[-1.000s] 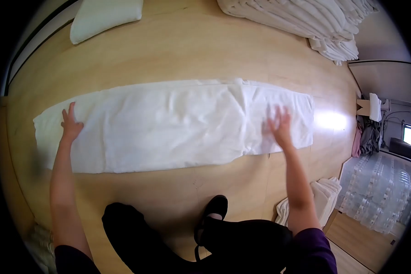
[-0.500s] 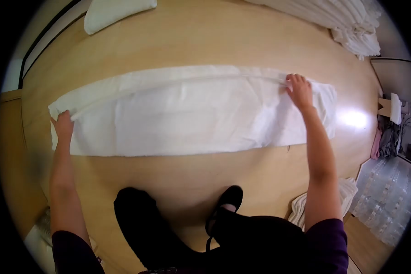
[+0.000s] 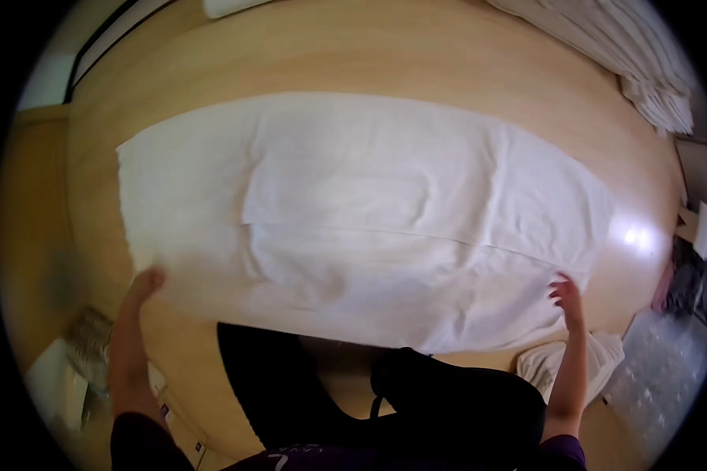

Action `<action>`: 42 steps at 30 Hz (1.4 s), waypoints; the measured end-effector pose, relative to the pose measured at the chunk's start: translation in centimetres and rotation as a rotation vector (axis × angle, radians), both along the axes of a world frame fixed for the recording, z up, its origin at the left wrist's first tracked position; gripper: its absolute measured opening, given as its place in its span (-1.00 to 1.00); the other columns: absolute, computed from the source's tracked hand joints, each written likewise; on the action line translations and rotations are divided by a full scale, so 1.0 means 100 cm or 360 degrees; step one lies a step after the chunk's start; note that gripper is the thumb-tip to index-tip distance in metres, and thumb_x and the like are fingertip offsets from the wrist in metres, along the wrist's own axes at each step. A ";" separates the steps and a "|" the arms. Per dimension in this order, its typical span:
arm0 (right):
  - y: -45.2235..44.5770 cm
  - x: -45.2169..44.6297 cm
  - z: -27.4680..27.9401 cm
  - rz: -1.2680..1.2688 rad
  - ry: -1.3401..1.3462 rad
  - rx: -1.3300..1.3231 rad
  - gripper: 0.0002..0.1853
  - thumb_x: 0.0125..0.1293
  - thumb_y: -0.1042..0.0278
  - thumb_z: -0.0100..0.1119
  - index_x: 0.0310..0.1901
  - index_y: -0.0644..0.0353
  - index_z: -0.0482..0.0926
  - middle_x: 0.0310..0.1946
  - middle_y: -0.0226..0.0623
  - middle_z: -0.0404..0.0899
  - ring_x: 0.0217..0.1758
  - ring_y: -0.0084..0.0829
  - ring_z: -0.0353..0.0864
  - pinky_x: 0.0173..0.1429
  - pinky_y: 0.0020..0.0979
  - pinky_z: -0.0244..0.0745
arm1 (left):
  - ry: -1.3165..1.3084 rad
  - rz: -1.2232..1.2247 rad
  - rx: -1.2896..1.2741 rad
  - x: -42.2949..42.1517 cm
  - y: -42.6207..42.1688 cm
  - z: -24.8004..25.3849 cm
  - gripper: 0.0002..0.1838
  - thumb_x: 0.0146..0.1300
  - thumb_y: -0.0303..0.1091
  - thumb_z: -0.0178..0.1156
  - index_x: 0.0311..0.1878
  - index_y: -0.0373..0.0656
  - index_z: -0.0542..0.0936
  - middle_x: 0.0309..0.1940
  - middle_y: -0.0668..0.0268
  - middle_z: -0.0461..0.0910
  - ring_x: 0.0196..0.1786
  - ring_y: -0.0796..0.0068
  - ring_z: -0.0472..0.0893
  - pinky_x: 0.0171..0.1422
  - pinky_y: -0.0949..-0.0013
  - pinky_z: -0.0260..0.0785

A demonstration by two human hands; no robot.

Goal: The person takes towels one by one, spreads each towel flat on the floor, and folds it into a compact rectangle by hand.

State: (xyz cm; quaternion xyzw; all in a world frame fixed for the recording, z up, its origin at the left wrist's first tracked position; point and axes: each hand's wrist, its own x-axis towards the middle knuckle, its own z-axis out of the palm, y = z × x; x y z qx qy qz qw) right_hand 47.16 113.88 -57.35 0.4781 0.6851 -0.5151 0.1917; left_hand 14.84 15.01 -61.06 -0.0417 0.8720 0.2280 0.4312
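Observation:
A large white cloth (image 3: 346, 188) lies spread over the wooden floor in front of me, wrinkled, with a crease or layer edge running across its middle. Its near edge reaches my knees. At the cloth's near left corner is my left hand (image 3: 151, 280), blurred, fingers closed on the edge as far as I can make out. My right hand (image 3: 567, 300) is over the near right edge, its fingers bent but apart, with no cloth visibly gripped between them.
The pale wooden floor (image 3: 353, 47) surrounds the cloth. White curtain-like fabric (image 3: 605, 39) hangs at the back right. A bundle of off-white fabric (image 3: 605, 357) lies by my right arm, beside clear plastic items (image 3: 660, 377). My black-trousered knees (image 3: 463, 400) are close in front.
The white cloth has opened out from a narrow strip into a wider sheet, its near edge now at my knees. Both hands have come back toward me; the right hand's fingers are apart.

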 end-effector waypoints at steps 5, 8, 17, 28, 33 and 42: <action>0.056 0.001 -0.106 -0.1217 0.0270 -0.0336 -0.59 0.23 -0.01 0.12 -0.08 0.15 0.42 -0.30 -0.32 0.59 -0.34 -0.56 0.59 -0.48 -0.69 0.43 | -0.0017 0.1922 0.0578 -0.068 0.128 -0.031 -0.73 0.19 -0.27 0.13 -0.18 -0.29 0.45 -0.21 0.09 0.49 -0.13 0.23 0.54 -0.01 0.32 0.51; 0.050 -0.011 -0.117 -0.1950 0.0290 -0.0211 -0.53 0.12 -0.05 0.24 -0.12 0.16 0.44 -0.31 -0.36 0.58 -0.38 -0.58 0.59 -0.53 -0.70 0.43 | 0.0176 0.2329 0.0611 -0.077 0.166 -0.038 -0.66 0.21 -0.16 0.14 -0.14 -0.25 0.43 -0.24 0.14 0.48 -0.16 0.25 0.53 -0.05 0.22 0.52; 0.110 -0.014 -0.136 -0.1621 0.0452 -0.0069 -0.71 0.16 -0.03 0.19 -0.55 -0.11 0.41 -0.73 -0.60 0.30 -0.70 -0.67 0.26 -0.68 -0.70 0.20 | 0.0302 0.2768 0.0755 -0.113 0.157 -0.046 -0.78 0.28 -0.23 0.01 -0.12 -0.16 0.43 -0.24 0.19 0.49 -0.25 0.32 0.54 -0.24 0.28 0.56; 0.142 -0.225 0.045 0.0584 0.0874 0.0598 -0.25 0.26 -0.33 -0.35 0.35 0.01 0.08 0.40 -0.25 -0.05 0.44 -0.25 -0.06 0.43 -0.06 -0.23 | 0.0897 0.1166 0.1181 -0.234 0.210 0.132 -0.41 0.33 0.04 -0.11 0.33 -0.04 0.12 0.22 0.27 0.32 0.23 0.36 0.35 0.31 0.10 0.11; 0.107 0.073 -0.106 0.0431 -0.0120 0.1692 -0.40 0.27 0.17 0.10 0.21 0.42 0.22 0.16 0.04 0.33 0.20 -0.17 0.32 0.32 -0.29 0.17 | 0.0933 0.1740 -0.0336 0.005 0.000 -0.052 -0.41 0.12 -0.12 0.22 0.18 -0.23 0.38 0.10 0.13 0.42 0.17 0.33 0.38 0.12 0.23 0.34; -0.081 0.089 -0.078 -0.2087 0.0245 -0.0694 -0.65 0.29 0.14 -0.04 0.04 0.08 0.43 0.02 -0.26 0.51 0.07 -0.25 0.48 0.18 -0.14 0.38 | 0.0170 0.2011 0.0481 0.032 -0.023 -0.040 -0.60 0.25 -0.15 0.01 0.07 -0.16 0.43 0.00 0.27 0.51 0.06 0.25 0.46 0.17 0.23 0.33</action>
